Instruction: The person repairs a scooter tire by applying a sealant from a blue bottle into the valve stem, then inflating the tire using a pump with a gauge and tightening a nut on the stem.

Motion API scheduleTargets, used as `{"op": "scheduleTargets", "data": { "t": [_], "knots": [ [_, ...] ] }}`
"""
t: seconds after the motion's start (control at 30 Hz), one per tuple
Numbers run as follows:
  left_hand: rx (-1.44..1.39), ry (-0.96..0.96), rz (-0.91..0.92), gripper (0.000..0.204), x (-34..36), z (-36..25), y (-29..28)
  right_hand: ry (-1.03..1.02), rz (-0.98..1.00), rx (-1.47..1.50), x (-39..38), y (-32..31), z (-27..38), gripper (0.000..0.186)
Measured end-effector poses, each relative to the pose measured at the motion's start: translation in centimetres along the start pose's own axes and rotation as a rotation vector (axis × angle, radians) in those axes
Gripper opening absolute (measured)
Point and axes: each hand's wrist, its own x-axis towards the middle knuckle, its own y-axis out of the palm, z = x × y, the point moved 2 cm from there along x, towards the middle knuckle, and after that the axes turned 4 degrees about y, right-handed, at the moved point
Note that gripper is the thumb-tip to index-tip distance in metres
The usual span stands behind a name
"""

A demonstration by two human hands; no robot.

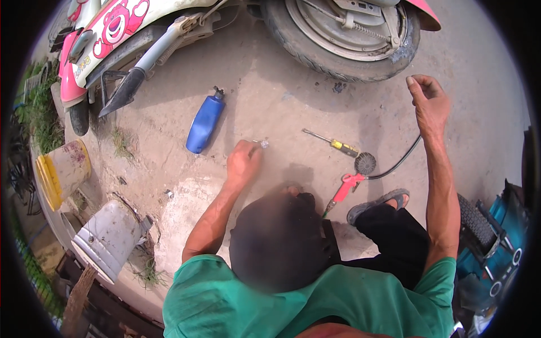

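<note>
My left hand [244,163] is low over the concrete, its fingers curled in a pinch. At its fingertips is a small whitish, shiny piece [264,144] with a thin stem, too small to name. Up and to the left of that hand lies a blue squeeze bottle [205,123] with a black nozzle. My right hand [431,101] is raised below the motor scooter's wheel [360,67], thumb and fingers pressed together; whatever is between them is too small to make out. Between my hands lie a yellow-handled screwdriver [332,143] and a red air gun [346,187] with a round gauge.
A black hose [397,163] runs from the air gun behind my right forearm. The pink and white scooter [107,42] lies across the far side, its stand [127,90] sticking out. Two dirty buckets [73,163] [110,236] are at left. A teal machine with a tyre [478,225] is at right.
</note>
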Motion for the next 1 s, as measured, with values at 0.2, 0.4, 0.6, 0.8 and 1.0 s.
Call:
{"op": "scheduleTargets", "data": {
  "t": [0.2,0.4,0.6,0.8,1.0],
  "knots": [
    [0.197,0.17,-0.005,0.021,0.9,1.0,-0.1,0.087,0.256,0.015,-5.3,2.9,-3.2,0.019],
    [0.263,0.28,-0.015,0.013,1.6,1.0,0.5,0.092,0.447,-0.007,-8.6,4.9,-4.1,0.022],
    [-0.037,0.022,0.146,0.011,2.4,-1.5,0.2,0.125,0.646,-0.067,-11.7,8.0,-2.8,0.028],
    [-0.556,0.003,0.337,0.014,3.5,-9.5,0.3,-0.02,0.79,-0.037,-13.2,11.6,-0.8,0.034],
    [-0.632,0.114,0.441,0.015,4.3,-9.9,0.8,0.246,0.883,0.219,-13.1,11.4,-2.3,0.027]
  ]
}}
